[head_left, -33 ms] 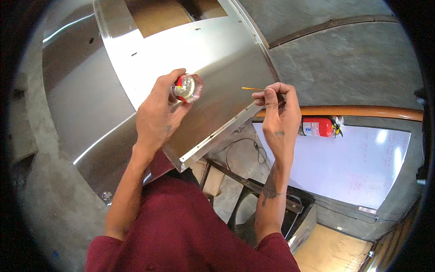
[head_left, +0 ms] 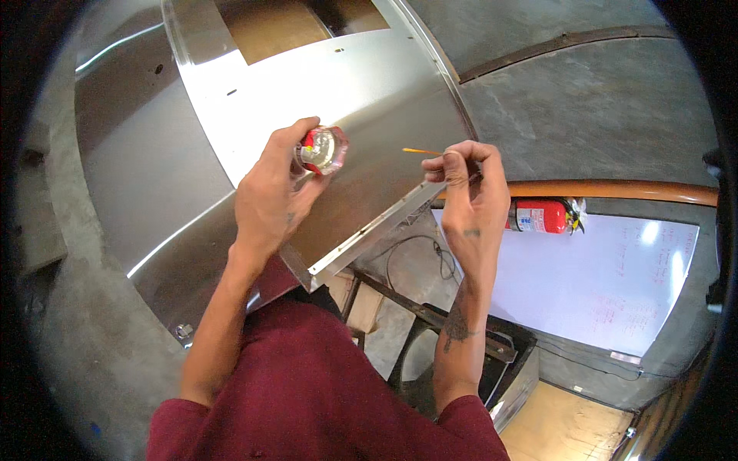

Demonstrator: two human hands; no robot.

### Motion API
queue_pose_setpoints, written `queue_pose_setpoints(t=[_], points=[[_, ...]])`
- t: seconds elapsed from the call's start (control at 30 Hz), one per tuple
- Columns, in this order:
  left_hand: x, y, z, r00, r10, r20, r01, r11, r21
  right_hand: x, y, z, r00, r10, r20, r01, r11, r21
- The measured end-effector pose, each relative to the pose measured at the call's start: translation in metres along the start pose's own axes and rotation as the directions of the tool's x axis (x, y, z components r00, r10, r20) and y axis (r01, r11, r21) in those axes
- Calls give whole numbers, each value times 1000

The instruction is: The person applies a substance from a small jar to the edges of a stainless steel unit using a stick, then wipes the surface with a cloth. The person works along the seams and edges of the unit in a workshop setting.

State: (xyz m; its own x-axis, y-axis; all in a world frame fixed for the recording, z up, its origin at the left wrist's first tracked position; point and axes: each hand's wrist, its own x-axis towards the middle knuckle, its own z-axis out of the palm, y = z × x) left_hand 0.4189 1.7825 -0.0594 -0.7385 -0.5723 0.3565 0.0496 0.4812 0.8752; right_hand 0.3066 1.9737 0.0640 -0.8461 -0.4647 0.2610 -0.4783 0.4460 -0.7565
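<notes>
We see no shift: left hand (head_left: pixel 269 201) fingers clamped on small clear jar (head_left: pixel 321 150) above the steel sheet (head_left: pixel 369 84), right hand (head_left: pixel 467 192) fingers pinched on thin orange stick (head_left: pixel 421 150) beside it, so work sits mid-step.

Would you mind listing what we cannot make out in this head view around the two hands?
- Small clear jar with red cap: contents too small and glary; left hand covers its side.
- Thin orange stick: its held end is hidden inside the right hand.
- Metal sheet: top cut off by the picture edge.
- Whiteboard: writing too faint.
</notes>
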Motion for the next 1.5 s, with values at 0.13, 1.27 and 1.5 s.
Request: queue_pose_setpoints(t=[0.13, 1.27, 1.5], points=[[3, 10, 0, 1000, -1, 5, 1, 1000, 12, -4, -10, 24, 981, -177, 80, 183, 981, -70], [2, 8, 4, 999, 46, -22, -45, 997, 62, 41, 142, -60, 999, -39, -18, 25, 859, -512], [1, 5, 4, 996, 89, -28, -87, 994, 65, 42, 149, -59, 999, -30, 11, 31, 833, -553]])
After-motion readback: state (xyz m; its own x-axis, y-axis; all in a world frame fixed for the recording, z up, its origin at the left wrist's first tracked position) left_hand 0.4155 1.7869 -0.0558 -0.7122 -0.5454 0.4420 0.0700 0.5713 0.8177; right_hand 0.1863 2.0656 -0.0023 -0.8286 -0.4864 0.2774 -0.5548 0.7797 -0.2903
